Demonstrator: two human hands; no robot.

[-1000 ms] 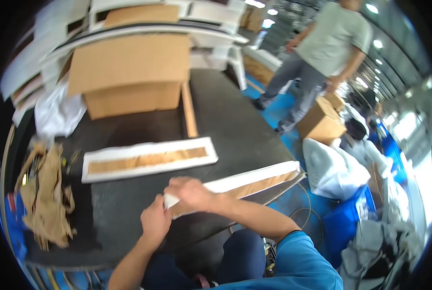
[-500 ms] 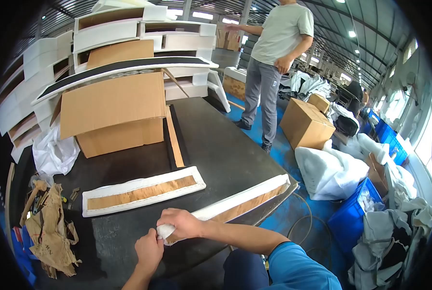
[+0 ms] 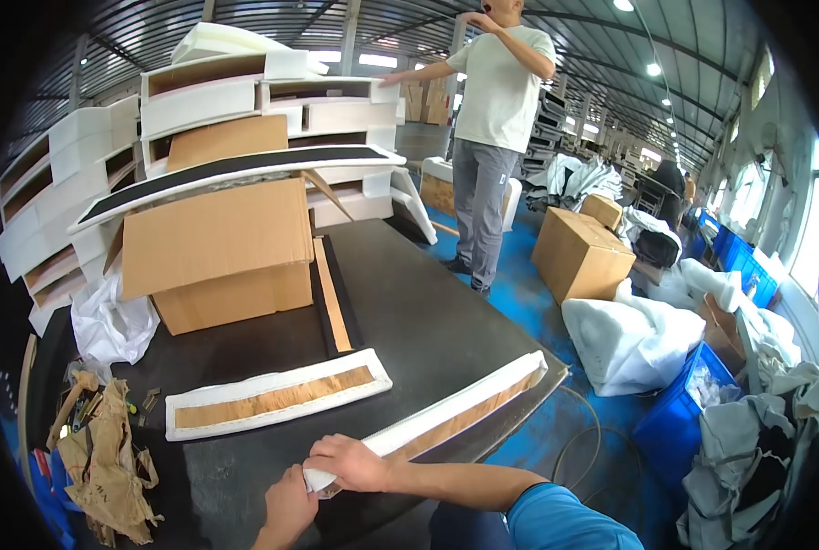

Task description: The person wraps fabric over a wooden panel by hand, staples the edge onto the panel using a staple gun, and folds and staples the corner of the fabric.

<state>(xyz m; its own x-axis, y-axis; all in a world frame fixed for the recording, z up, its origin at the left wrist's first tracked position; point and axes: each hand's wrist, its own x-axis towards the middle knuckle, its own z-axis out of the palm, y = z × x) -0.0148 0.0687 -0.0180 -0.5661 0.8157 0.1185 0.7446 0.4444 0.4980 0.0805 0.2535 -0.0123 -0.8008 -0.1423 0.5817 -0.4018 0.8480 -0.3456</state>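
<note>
A long wooden board wrapped at its edges in white fabric [image 3: 469,403] lies slantwise along the right side of the dark table [image 3: 409,298]. At its near end my right hand [image 3: 350,463] is closed over the white covering. My left hand [image 3: 290,507] pinches the fabric at the tip, right beside the right hand. Folds of white cloth show between the two hands; the fingertips are partly hidden. Farther left rests a second fabric-edged board [image 3: 276,394], its bare wood strip facing up, touched by neither hand.
A large cardboard box [image 3: 230,247] stands on the table beneath a long black-topped panel [image 3: 235,174]. Torn brown paper [image 3: 107,463] and a hammer [image 3: 72,403] lie at left. White frames [image 3: 198,101] are stacked behind. A person [image 3: 496,119] stands beyond the table; blue bins [image 3: 657,431] are at right.
The view has tilted up slightly, so things sit lower in it. The other person has raised one hand toward the head and stretched the other arm sideways. My hands keep their hold.
</note>
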